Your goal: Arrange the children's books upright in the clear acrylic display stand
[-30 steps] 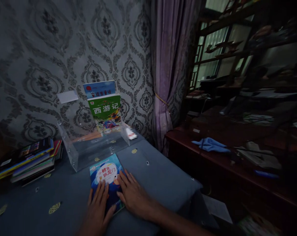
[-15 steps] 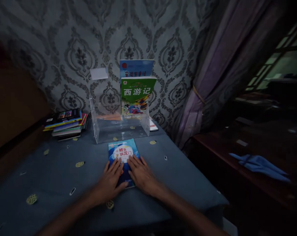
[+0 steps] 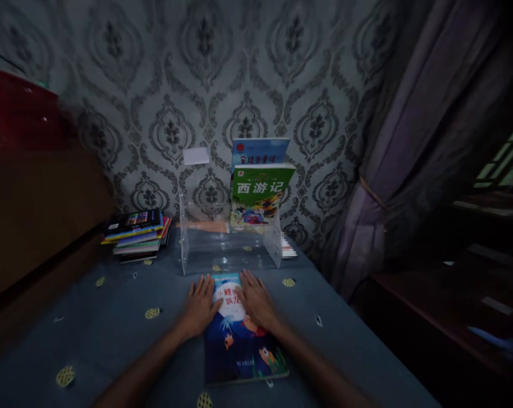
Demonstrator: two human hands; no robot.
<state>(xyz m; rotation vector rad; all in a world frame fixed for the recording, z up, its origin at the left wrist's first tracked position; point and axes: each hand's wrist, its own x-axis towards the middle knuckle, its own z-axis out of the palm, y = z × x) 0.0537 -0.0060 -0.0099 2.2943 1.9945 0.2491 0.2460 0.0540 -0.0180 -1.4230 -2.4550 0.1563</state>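
Note:
A blue children's book (image 3: 226, 351) with a white circle, red title and orange fish lies face up on the table, its cover toward me. My left hand (image 3: 199, 309) rests flat on the book's upper left edge, fingers stretched out. On its upper right part lies my right hand (image 3: 256, 303), also flat with the fingers extended, covering part of the title. Just beyond the book stands a clear acrylic book rack (image 3: 222, 249). A green book (image 3: 259, 195) stands upright at the rack's right side, and a blue book (image 3: 260, 150) rises behind it.
A stack of books (image 3: 137, 235) sits at the back left of the patterned blue tablecloth (image 3: 112, 328). Farther left is a brown box (image 3: 39, 209) with a red item (image 3: 18, 107) on top. A tied purple curtain (image 3: 367, 209) hangs at the right.
My hands have slid from the book's lower and middle part to its top, so more of the lower cover shows. The view has shifted, putting the rack lower and farther right.

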